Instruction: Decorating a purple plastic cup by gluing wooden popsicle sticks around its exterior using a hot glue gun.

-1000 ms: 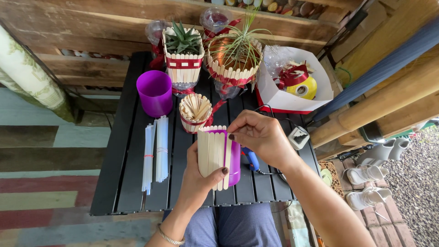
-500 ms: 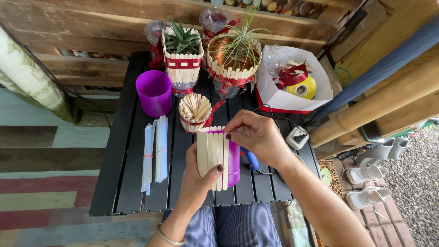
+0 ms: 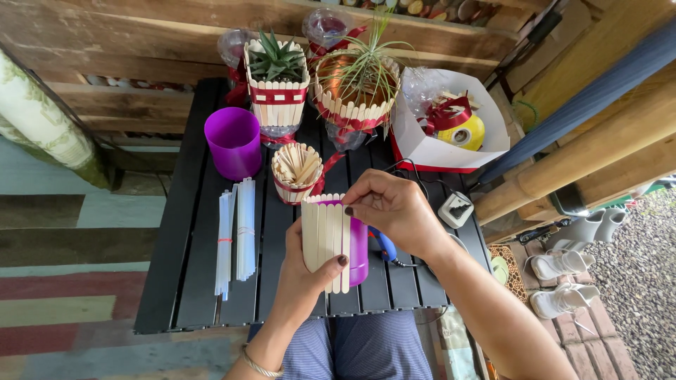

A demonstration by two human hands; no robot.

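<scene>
Purple cup (image 3: 358, 248), partly clad in upright wooden sticks (image 3: 325, 239), is held above the black slatted table (image 3: 176, 267), gripped from below by the left hand (image 3: 303, 278), while the right hand (image 3: 394, 211) pinches the top of the outermost stick with closed fingertips.

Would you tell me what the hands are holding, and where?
Left hand grips the stick-clad purple cup from below; right hand pinches its top edge.

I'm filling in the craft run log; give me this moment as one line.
left hand: holds purple cup | right hand: pinches top of a wooden stick on cup | nearby: stick holder, glue sticks, black table
</scene>
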